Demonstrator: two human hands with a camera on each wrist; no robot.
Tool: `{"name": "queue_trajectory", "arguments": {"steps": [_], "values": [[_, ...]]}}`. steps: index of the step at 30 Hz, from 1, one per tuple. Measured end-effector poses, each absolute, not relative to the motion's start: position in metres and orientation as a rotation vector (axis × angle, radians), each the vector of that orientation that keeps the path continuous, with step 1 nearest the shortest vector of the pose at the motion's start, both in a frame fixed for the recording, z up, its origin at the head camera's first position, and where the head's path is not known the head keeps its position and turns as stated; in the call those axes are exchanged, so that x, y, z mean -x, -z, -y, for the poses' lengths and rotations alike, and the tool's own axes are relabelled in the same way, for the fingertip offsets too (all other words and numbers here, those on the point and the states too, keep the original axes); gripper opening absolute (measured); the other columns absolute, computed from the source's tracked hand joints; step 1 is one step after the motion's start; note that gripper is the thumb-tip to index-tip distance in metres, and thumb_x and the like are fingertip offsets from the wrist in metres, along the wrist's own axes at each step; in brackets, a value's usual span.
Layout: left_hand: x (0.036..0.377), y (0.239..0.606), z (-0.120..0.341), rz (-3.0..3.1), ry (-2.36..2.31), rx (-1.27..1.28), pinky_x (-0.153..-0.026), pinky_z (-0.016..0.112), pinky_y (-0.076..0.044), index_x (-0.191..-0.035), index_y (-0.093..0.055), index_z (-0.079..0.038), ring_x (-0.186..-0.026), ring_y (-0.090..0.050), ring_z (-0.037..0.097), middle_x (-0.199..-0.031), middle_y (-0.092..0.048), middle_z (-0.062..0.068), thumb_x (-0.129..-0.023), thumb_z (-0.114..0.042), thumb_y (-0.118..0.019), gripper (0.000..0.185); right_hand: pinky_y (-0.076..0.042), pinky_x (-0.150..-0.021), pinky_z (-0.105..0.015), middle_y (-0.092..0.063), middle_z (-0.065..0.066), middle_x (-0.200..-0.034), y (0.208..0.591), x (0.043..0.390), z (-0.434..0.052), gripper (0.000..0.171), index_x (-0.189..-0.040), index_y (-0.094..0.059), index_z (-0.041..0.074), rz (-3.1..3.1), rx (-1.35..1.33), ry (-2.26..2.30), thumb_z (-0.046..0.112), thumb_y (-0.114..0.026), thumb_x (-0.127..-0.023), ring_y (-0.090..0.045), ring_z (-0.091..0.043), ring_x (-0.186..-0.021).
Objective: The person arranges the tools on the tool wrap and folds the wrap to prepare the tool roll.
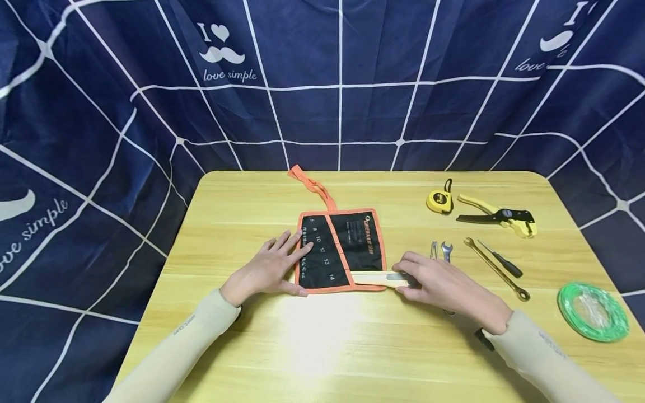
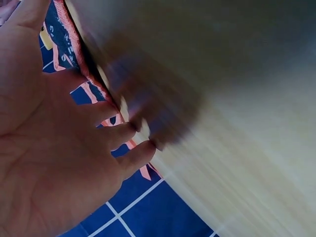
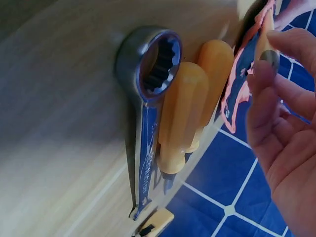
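The tool pouch (image 1: 325, 246) bears the brand "GREENER" and the numbers 8, 10, 12, 13 and 14. The blue curtain (image 1: 312, 115) shows "I", a heart, a moustache and "love simple"; the sleeves (image 1: 173, 347) carry illegible print.

From here: head cam high, facing forward and down, widest, most of the pale wood-grain tabletop (image 1: 302, 347) in. Left wrist cam close, tilted, looking past the bare left palm (image 2: 64, 158). Right wrist cam close, tilted, bare right hand (image 3: 291, 158) at frame edge. All share the flat black fabric pouch with orange edging (image 1: 319, 254).
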State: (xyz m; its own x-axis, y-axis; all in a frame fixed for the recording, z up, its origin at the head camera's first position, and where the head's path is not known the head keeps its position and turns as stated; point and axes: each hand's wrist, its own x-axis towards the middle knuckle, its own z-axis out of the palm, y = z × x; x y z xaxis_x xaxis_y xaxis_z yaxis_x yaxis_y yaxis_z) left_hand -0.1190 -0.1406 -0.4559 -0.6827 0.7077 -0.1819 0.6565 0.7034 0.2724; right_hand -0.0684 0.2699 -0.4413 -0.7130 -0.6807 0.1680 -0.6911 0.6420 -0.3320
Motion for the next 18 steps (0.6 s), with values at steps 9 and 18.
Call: {"name": "queue_trajectory", "arguments": {"steps": [9, 18], "values": [[0.120, 0.457, 0.141, -2.656, -0.252, -1.086, -0.119, 0.070, -0.031, -0.174, -0.031, -0.011, -0.161, -0.020, 0.052, -0.177, -0.019, 0.026, -0.089, -0.070, -0.080, 0.114, -0.046, -0.060, -0.022, -0.063, 0.003, -0.104, 0.443, 0.078, -0.268, 0.030, -0.116, -0.081, 0.007, 2.817, -1.238, -0.710, 0.015, -0.091, -0.089, -0.050, -0.003, -0.076], [0.120, 0.458, 0.142, -2.680, -0.239, -1.091, -0.115, 0.070, -0.036, -0.174, -0.032, -0.013, -0.160, -0.023, 0.051, -0.177, -0.021, 0.026, -0.089, -0.072, -0.079, 0.114, -0.045, -0.061, -0.023, -0.058, 0.004, -0.103, 0.439, 0.086, -0.261, 0.029, -0.123, -0.081, 0.009, 2.890, -1.263, -0.682, 0.015, -0.087, -0.095, -0.049, -0.005, -0.075]]}}
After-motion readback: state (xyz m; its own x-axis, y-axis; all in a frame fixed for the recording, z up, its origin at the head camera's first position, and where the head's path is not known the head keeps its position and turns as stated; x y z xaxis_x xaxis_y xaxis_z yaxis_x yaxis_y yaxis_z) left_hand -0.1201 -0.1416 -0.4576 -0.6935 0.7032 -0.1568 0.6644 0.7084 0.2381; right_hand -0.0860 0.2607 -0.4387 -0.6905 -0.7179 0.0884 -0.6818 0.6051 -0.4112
